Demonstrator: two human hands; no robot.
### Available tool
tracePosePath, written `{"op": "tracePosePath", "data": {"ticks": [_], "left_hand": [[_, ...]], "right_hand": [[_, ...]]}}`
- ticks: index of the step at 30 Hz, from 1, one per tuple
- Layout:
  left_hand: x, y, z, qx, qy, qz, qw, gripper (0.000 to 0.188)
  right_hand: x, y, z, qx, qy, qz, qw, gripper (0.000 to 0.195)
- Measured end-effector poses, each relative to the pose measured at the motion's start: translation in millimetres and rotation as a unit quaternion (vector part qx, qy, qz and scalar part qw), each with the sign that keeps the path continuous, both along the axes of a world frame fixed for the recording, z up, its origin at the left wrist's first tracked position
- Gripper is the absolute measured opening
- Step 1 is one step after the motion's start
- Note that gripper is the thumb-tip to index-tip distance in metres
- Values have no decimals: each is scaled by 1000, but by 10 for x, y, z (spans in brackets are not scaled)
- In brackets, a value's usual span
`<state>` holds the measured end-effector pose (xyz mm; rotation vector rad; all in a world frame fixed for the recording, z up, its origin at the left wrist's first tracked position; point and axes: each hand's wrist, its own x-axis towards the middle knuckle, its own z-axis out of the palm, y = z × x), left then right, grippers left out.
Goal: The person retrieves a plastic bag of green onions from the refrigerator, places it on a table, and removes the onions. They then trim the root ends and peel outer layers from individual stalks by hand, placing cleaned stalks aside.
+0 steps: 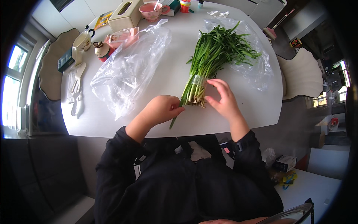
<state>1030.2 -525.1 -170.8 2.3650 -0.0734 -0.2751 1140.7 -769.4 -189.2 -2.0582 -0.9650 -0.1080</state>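
A bunch of Chinese chives (208,61) lies on the white table (156,81), leaves pointing away from me and pale cut ends towards me. Clear tape (198,79) binds it near the cut ends. My left hand (165,109) pinches a green stalk (174,119) between thumb and fingers at the bunch's left side. That stalk slants below the cut ends towards the table's front edge. My right hand (222,98) is at the bunch's right side with thumb and forefinger apart. Its forefinger tip is at the tape; whether it presses on it I cannot tell.
A clear plastic bag (134,64) lies left of the bunch, another bag (251,70) partly under its leaves. Wrapped cutlery (75,89), a mug (84,40), a figurine (102,50), a tissue box (125,16) and a pink cup (151,11) stand along the left and far edges.
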Motion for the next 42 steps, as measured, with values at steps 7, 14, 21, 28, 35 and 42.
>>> {"op": "tracePosePath", "data": {"ticks": [7,14,21,28,35,42], "left_hand": [[141,89,-108,-483,-47,49,873,33],[784,-38,-93,-204,-181,158,949,36],[508,-430,-106,-26,-94,181,979,89],[365,-420,-120,-233,31,194,952,85],[278,-410,-405,-536,65,133,831,79],[309,-453,-378,-569,27,67,819,79]], "right_hand": [[17,124,-289,67,15,-32,997,41],[69,136,-324,106,7,-55,993,43],[126,157,-453,97,50,-128,986,36],[118,113,-503,187,111,-20,976,37],[132,20,-514,162,285,-58,943,44],[-47,166,-143,322,566,47,758,70]]}}
